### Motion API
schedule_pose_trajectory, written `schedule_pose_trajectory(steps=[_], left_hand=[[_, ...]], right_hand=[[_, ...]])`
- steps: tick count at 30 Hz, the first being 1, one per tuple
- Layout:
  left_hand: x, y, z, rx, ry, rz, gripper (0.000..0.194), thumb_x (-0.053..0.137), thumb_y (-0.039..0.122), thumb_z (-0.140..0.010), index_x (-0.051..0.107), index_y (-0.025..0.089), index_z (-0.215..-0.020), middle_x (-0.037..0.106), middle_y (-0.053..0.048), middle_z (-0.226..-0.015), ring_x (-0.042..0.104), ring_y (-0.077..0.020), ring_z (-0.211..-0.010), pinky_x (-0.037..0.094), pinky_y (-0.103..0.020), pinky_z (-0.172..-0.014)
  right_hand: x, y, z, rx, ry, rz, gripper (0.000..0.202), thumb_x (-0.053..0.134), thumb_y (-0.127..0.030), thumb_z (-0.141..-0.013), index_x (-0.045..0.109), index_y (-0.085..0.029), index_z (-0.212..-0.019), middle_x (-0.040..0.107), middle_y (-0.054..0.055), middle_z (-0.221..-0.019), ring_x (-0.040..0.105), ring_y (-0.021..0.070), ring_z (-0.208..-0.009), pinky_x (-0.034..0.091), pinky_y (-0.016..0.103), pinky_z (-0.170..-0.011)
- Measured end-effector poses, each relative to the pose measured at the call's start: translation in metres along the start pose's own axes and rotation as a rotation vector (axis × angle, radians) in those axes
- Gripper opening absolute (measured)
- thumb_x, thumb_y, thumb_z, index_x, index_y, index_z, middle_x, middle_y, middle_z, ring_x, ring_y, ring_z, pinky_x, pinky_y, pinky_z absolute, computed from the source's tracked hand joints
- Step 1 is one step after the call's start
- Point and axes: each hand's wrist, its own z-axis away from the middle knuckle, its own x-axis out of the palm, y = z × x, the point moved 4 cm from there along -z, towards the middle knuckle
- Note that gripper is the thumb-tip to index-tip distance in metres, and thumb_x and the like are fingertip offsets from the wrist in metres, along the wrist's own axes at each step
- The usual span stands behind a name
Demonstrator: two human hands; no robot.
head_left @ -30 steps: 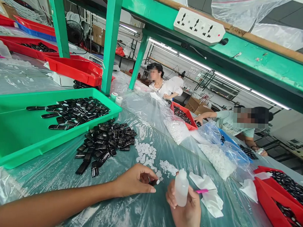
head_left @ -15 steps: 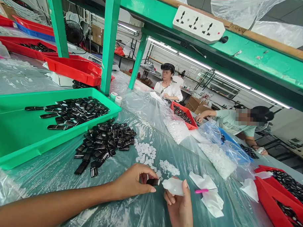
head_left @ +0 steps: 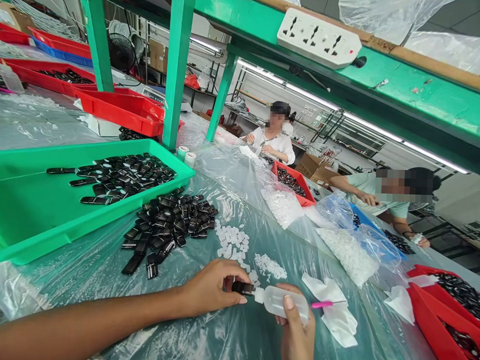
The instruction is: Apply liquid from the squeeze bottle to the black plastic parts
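Note:
Between thumb and fingers, my left hand (head_left: 216,287) pinches a small black plastic piece (head_left: 242,288) with a shiny surface. My right hand (head_left: 298,324) is closed around a translucent squeeze bottle (head_left: 285,302), tipped sideways. Its nozzle end (head_left: 258,294) meets the right end of the black piece; whether they touch I cannot tell. Beyond my left hand lies a heap of similar black pieces (head_left: 169,225). Small white parts (head_left: 232,240) and tinier white bits (head_left: 270,265) are scattered just behind my hands.
A green tray (head_left: 34,215) with more black pieces stands at left. White cloths (head_left: 330,309) with a pink-handled tool (head_left: 323,304) lie right. Bags of white parts (head_left: 347,252) and red bins (head_left: 428,307) sit further right. A green frame (head_left: 179,67) rises ahead. Two people sit across the table.
My right hand has turned the bottle and moved slightly right, so the nozzle end now shows at the black piece. My left hand stays nearly still. The view has shifted a little.

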Motion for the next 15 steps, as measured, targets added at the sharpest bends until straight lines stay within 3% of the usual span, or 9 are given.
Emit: schedule_pose_trajectory(steps=[15], left_hand=[[0.003,-0.002,0.001,-0.001,-0.022,0.017,0.024,0.066,0.029,-0.073,0.068,0.019,-0.094,0.063,-0.004,-0.086,0.057,-0.0143,-0.070,0.044,-0.021,-0.061]], right_hand=[[0.002,-0.018,0.008,-0.144,0.108,0.160,0.040,0.069,-0.052,-0.061,0.062,-0.016,-0.078,0.060,0.002,-0.066,0.052,0.0156,-0.055,0.041,0.024,-0.048]])
